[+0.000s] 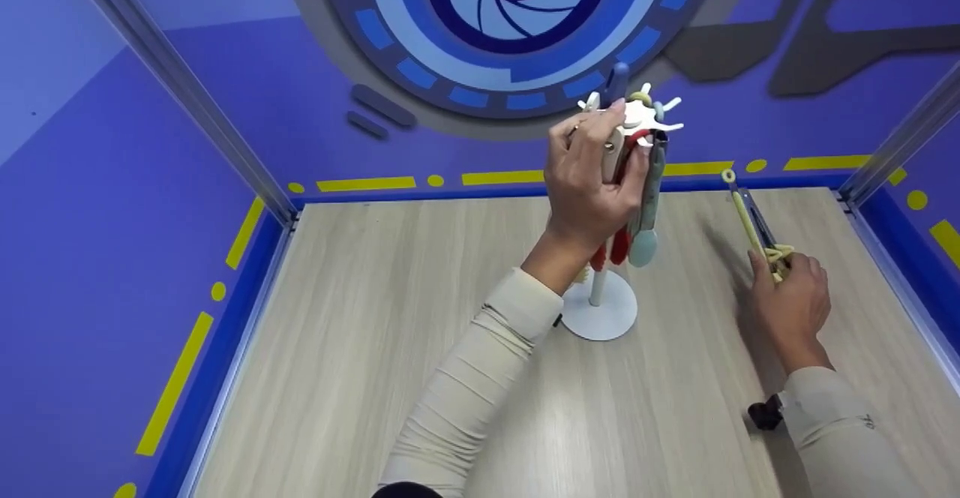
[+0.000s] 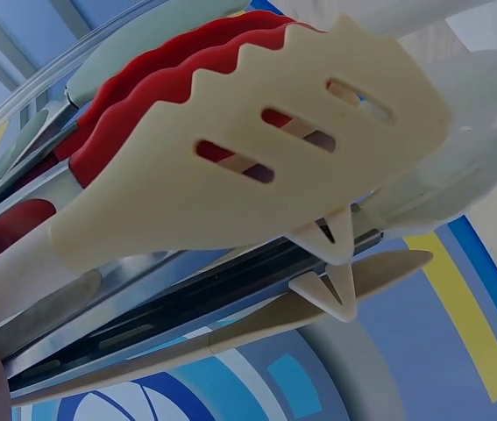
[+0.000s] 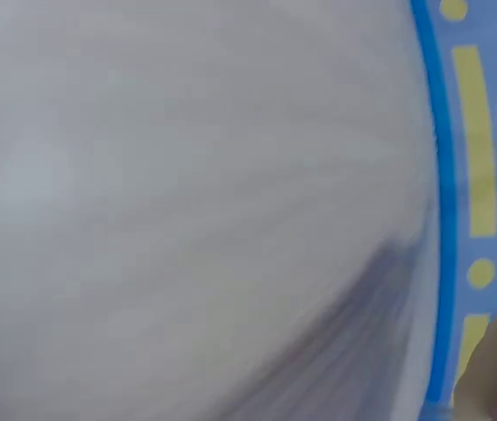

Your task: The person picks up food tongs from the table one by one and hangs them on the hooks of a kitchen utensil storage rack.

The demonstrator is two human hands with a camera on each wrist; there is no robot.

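Observation:
My left hand (image 1: 589,179) reaches to the top of a white utensil stand (image 1: 611,324) and grips a cream handle among the hanging utensils. In the left wrist view a cream slotted turner (image 2: 169,206) with a toothed edge runs back toward my fingers at the left edge. Red tongs (image 1: 619,247) and a pale green spoon (image 1: 643,249) hang below the hooks (image 1: 641,117). Over to the right, my right hand (image 1: 796,299) holds yellow tongs (image 1: 746,217) near their heads, ring end pointing away. The right wrist view catches only part of that hand at its corner.
A wood-grain table (image 1: 360,318) lies under everything. Blue printed panels (image 1: 255,108) rise at the back and both sides, with metal posts (image 1: 187,85) at the corners. A dark blue handle (image 1: 617,82) sticks up above the stand's hooks.

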